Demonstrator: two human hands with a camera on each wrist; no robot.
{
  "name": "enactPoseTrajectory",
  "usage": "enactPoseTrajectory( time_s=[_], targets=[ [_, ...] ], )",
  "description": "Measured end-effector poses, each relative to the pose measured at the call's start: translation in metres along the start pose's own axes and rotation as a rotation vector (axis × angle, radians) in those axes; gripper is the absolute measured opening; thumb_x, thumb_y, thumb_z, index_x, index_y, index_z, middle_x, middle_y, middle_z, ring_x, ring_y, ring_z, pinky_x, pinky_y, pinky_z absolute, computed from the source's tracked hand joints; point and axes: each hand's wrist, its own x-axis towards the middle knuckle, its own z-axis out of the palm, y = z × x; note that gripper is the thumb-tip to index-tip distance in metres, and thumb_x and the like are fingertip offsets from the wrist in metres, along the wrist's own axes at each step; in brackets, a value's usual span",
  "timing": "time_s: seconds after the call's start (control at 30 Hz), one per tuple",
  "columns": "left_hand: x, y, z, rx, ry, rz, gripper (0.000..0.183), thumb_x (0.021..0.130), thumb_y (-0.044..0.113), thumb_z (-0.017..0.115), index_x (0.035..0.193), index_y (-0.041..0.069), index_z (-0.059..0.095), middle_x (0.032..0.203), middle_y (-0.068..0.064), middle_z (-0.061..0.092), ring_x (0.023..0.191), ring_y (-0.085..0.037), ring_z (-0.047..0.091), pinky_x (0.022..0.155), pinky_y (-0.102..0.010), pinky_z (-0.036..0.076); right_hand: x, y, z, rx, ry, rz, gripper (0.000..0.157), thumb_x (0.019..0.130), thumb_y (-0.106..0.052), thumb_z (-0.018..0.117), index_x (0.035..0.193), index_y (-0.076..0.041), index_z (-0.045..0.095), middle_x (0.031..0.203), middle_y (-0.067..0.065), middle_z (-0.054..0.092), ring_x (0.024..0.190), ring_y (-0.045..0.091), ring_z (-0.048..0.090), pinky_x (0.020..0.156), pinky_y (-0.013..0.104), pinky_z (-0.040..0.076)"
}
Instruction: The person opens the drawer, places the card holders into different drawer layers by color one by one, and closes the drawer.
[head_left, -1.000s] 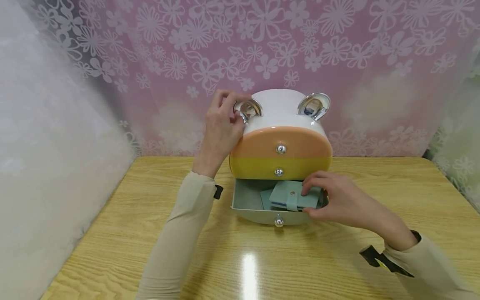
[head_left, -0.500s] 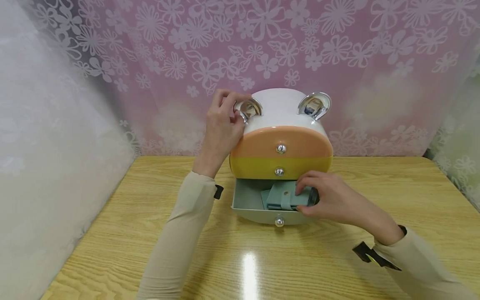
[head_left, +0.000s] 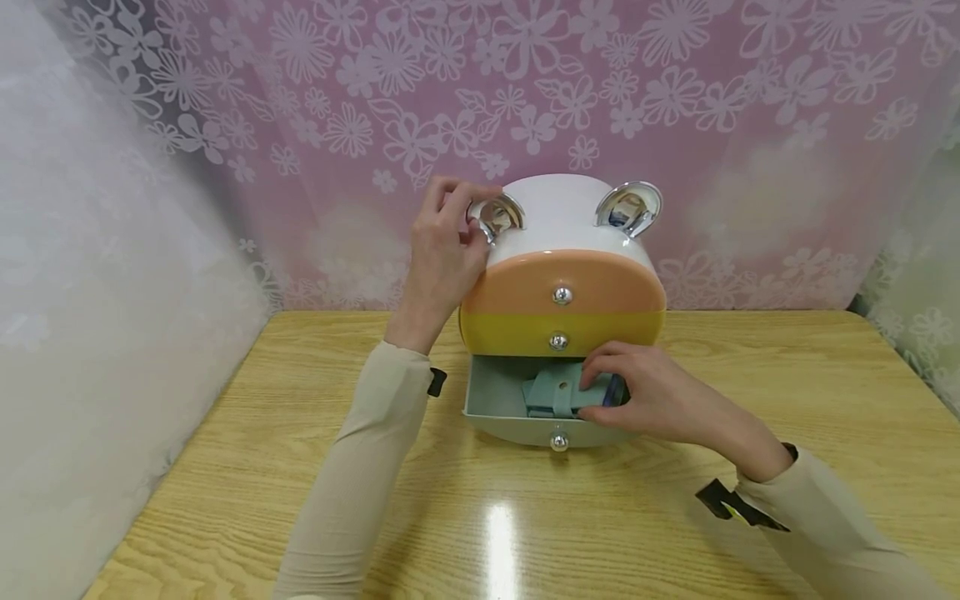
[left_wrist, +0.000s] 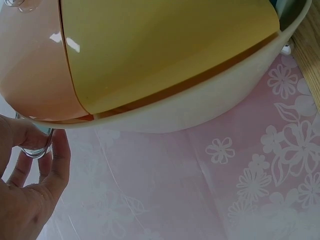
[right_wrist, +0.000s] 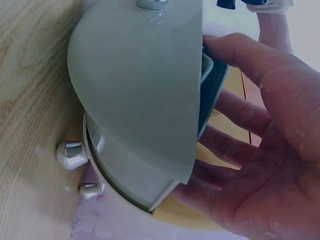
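Observation:
A small drawer cabinet (head_left: 562, 208) has a white shell, silver ears, and orange and yellow drawer fronts. My left hand (head_left: 442, 254) pinches its left silver ear (head_left: 504, 217) between thumb and fingers; the left wrist view shows the fingers round that ear. Below, the pale green drawer (head_left: 517, 431) is pulled out. In it my right hand (head_left: 660, 392) grips a light blue wallet (head_left: 549, 390) with a snap strap, fingers on top and thumb near the drawer's front edge. From the right wrist, the wallet's dark blue edge (right_wrist: 214, 92) shows behind the drawer front.
The cabinet stands on a wood-grain table (head_left: 300, 400) near its back edge. Behind it hangs a pink flowered curtain (head_left: 337, 150). Silver round knobs, such as the lowest knob (head_left: 559, 442), stick out from the drawer fronts.
My right hand has moved left with the wallet, which sits further into the drawer and now covers more of the flat blue piece beside it. My left hand stays on the ear.

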Motion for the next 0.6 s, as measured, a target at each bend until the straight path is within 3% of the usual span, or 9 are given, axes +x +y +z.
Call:
enactPoseTrajectory(
  time_s=[0.6],
  targets=[
    [0.0002, 0.0005, -0.0007, -0.018, -0.016, -0.025, 0.037, 0.091, -0.008, 0.055, 0.121, 0.007, 0.069, 0.115, -0.014, 0.054, 0.096, -0.023, 0.059, 0.076, -0.028, 0.06, -0.0036, -0.0031, 0.0025, 0.01, 0.052, 0.003, 0.022, 0.079, -0.025, 0.088, 0.093, -0.02, 0.072, 0.11, -0.001, 0.068, 0.097, 0.017, 0.065, 0.077, 0.039, 0.056]
  ],
)
